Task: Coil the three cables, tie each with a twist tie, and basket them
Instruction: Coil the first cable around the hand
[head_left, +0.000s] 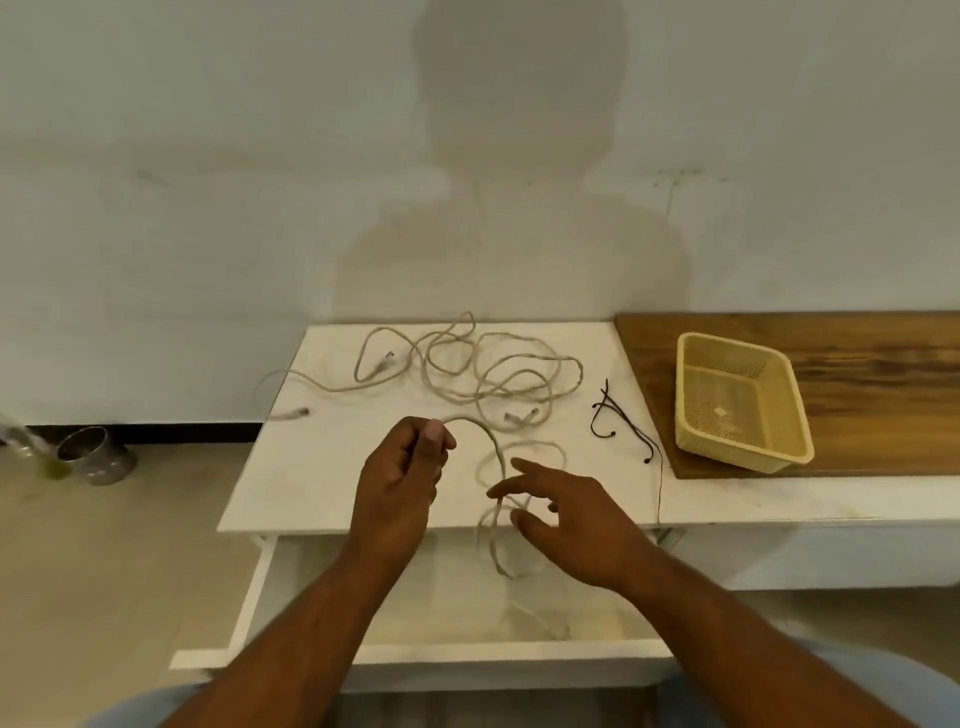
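The right hand (566, 525) reaches with fingers spread toward a hanging cable loop (493, 535). The left hand (402, 467) pinches that cable's end. Beyond, tangled cables (498, 374) sprawl on the white table (311, 467), black twist ties (618, 415) beside them; the basket (737, 400) sits rightward.

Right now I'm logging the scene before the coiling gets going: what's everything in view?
cables: pale grey, loose tangle on the white table; exact count unclear, one strand held
twist ties: black, few, table's right side
basket: one, yellow plastic, empty, on wooden board
wooden board: one, brown, right
white table: one, centre
open drawer: one, white, under table
metal cup: one, floor left
left hand: pinching cable
right hand: open, by loop
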